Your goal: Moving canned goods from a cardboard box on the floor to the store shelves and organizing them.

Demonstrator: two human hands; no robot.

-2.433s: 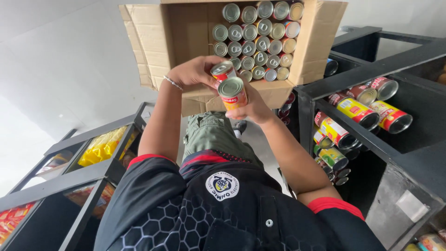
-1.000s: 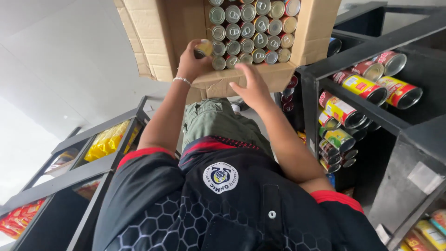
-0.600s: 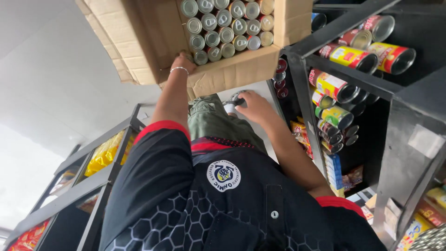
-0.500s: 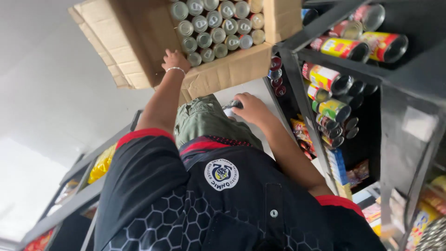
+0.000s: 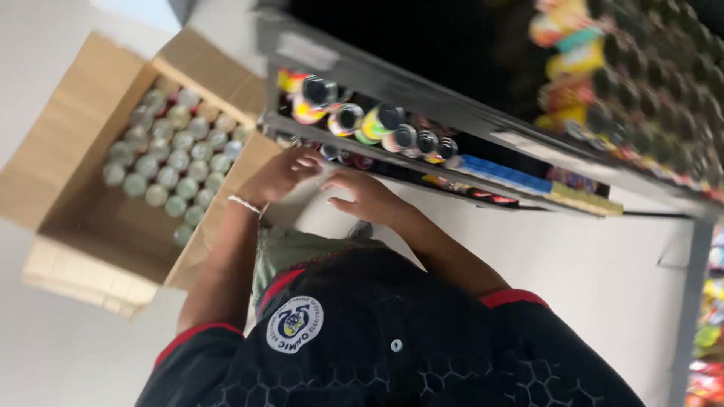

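Item: row of cylindrical tin cans with red, yellow and green paper labels (image 5: 362, 124), lying on their sides on a dark metal shelf (image 5: 422, 147), dark lids facing outward. Position: lower tier of the rack, directly beyond both hands.

Left hand (image 5: 280, 173): raised at the shelf's front edge, fingers loosely curled and partly spread; a thin silver bracelet (image 5: 243, 203) sits on the wrist. Nothing visible in its grasp, though motion blur leaves it unclear whether the fingertips touch a can.

Right hand (image 5: 367, 197): just beside the left, palm down, fingers extended and slightly apart, holding nothing visible; it hovers just below the shelf lip.

Adjacent: open brown corrugated cardboard box (image 5: 98, 188), flaps spread, standing on the pale floor to the left and holding many upright silver-topped cans (image 5: 170, 154) packed in rows, with bare cardboard at its near side.

Further out: upper shelf with blurred red and yellow packs (image 5: 581, 68); a flat blue package (image 5: 501, 175) on a lower tier; the person's black shirt with red sleeve trim (image 5: 392, 339) and round chest badge.

Risk assessment: the shelved cans lie on their sides and can roll. A nudge from either hand at the edge could probably send one off the lip onto the floor or into the box, denting it.
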